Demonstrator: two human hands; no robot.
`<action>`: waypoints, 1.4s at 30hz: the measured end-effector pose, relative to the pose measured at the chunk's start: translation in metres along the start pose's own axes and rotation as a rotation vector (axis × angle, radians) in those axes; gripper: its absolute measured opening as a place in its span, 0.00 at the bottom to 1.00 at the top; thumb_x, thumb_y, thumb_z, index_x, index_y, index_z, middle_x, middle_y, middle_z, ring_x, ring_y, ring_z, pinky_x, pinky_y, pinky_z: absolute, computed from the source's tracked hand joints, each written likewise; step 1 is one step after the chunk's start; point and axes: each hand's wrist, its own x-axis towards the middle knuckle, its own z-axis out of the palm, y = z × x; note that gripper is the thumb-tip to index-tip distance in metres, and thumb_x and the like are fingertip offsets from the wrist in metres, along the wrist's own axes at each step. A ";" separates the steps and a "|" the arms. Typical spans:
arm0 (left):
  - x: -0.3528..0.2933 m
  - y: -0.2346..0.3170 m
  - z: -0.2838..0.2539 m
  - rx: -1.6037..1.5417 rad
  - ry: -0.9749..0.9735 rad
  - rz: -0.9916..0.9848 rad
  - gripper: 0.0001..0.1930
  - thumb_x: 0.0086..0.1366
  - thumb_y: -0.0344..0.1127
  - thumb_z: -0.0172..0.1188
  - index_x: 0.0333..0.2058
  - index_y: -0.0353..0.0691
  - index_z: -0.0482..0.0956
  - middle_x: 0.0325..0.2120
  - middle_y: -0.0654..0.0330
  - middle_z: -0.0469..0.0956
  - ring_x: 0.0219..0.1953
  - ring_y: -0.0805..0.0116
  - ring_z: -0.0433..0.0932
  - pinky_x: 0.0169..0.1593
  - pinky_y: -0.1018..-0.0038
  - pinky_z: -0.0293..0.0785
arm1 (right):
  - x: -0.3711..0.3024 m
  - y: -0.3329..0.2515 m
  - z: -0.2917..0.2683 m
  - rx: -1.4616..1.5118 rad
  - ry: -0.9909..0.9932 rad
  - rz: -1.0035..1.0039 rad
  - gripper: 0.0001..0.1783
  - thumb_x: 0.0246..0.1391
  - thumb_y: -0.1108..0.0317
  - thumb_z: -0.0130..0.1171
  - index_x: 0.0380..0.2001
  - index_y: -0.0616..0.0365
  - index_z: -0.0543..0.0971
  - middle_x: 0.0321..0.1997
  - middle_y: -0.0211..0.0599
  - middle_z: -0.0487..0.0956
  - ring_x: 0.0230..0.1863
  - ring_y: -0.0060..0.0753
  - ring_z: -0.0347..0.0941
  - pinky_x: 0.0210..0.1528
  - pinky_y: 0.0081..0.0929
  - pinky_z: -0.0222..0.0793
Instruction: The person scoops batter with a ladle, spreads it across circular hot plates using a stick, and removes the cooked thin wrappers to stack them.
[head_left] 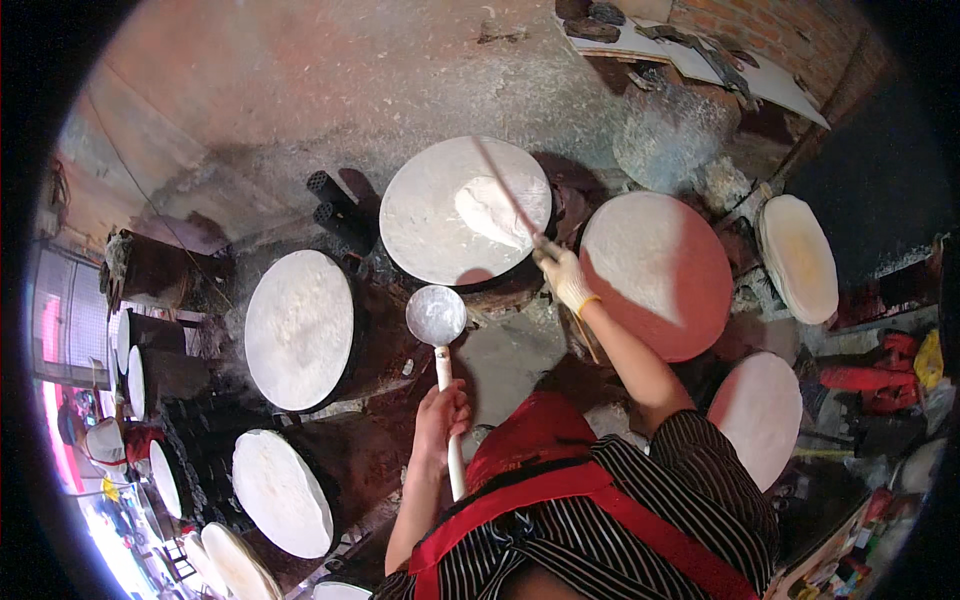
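The left hand is wrapped around the handle of a ladle; the gloved right hand grips a thin stick slanting over a round plate with a white smear. Pale discs surround them, before a stained wall. Marks on the red apron are too faint to read; one disc is cut off at the lower edge.

I'm finding no word or number that I can read from here. On the red cloth at the wearer's front, I'm seeing a short row of faint marks that are looking like lettering, but they're showing too small and blurred. The colourful items at lower right are also appearing too small for reading.
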 end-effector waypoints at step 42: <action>-0.050 0.087 -0.097 -0.448 0.041 -0.046 0.08 0.66 0.33 0.46 0.40 0.35 0.65 0.18 0.69 0.60 0.11 0.85 0.54 0.11 0.89 0.51 | -0.181 0.033 0.003 -0.480 -0.192 -0.341 0.20 0.55 0.60 0.54 0.52 0.51 0.73 0.37 0.49 0.79 0.35 0.32 0.77 0.36 0.33 0.67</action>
